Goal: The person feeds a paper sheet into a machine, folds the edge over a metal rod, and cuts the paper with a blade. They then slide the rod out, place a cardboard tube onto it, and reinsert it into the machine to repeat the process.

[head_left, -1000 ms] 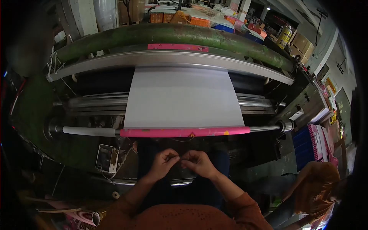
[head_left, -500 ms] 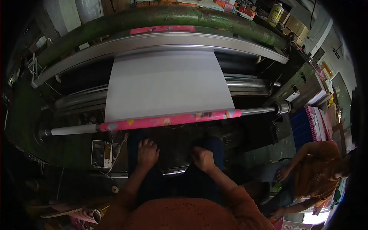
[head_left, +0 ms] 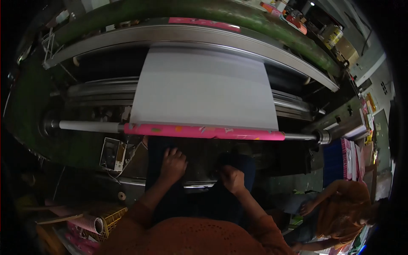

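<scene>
My left hand (head_left: 174,165) rests on my left thigh below the machine, its fingers apart and nothing in them. Over my right thigh is my right hand (head_left: 231,178), its fingers curled in; whether they hold anything is hidden. Beyond both hands, a pink patterned roll (head_left: 204,131) is wound on a metal shaft (head_left: 299,137). A wide white sheet (head_left: 206,87) runs from under a metal bar (head_left: 187,35) down to this roll. Neither hand touches the roll or the sheet.
A green roller (head_left: 204,13) spans the back. A white-framed box (head_left: 111,154) with a cable sits at the lower left, above a yellow crate (head_left: 112,223). At the right, a person in an orange top (head_left: 346,208) is near stacked pink and blue material (head_left: 344,159).
The view has turned, so the machine appears tilted differently and the roll shifted right. Different patterns show on the pink roll. Both hands remain over the thighs.
</scene>
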Motion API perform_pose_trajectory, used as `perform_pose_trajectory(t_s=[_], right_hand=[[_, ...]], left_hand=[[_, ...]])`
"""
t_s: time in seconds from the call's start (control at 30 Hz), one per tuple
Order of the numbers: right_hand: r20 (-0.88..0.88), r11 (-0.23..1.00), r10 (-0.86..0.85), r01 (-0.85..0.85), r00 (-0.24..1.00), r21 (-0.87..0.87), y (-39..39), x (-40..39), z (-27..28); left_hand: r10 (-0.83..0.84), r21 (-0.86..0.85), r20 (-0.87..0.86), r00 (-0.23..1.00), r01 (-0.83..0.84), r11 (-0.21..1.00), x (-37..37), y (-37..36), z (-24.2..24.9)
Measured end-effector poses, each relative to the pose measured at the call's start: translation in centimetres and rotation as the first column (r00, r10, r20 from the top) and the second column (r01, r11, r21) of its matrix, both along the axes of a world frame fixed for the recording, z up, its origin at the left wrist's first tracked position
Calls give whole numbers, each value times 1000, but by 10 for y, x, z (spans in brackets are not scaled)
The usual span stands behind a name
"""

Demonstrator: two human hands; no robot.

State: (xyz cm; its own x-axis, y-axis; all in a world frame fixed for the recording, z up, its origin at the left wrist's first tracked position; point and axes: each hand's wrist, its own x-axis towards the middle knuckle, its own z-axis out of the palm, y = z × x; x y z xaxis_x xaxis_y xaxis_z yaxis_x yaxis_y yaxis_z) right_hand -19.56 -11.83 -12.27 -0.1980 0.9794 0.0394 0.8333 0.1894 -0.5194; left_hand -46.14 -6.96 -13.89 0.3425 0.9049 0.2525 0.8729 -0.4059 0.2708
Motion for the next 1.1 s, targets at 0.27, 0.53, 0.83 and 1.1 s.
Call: perform_pose_trajectory(t_s=[0.27, 0.53, 0.83, 1.1], right_hand=[[-463, 948, 154, -262, 873, -178, 67, -51, 153], [-309, 912, 411, -392, 858, 125, 224, -204, 182], [-163, 879, 464, -431, 871, 203, 236, -241, 147], [289, 764, 528, -595, 798, 249, 244, -271, 149]], left_hand=[[-55, -24, 340, 939, 67, 997, -10, 6, -3], [-221, 535, 303, 927, 26, 844, -35, -5, 94], [4, 343, 68, 998, -27, 939, -64, 36, 150], [-64, 366, -44, 997, 76, 928, -69, 52, 143]])
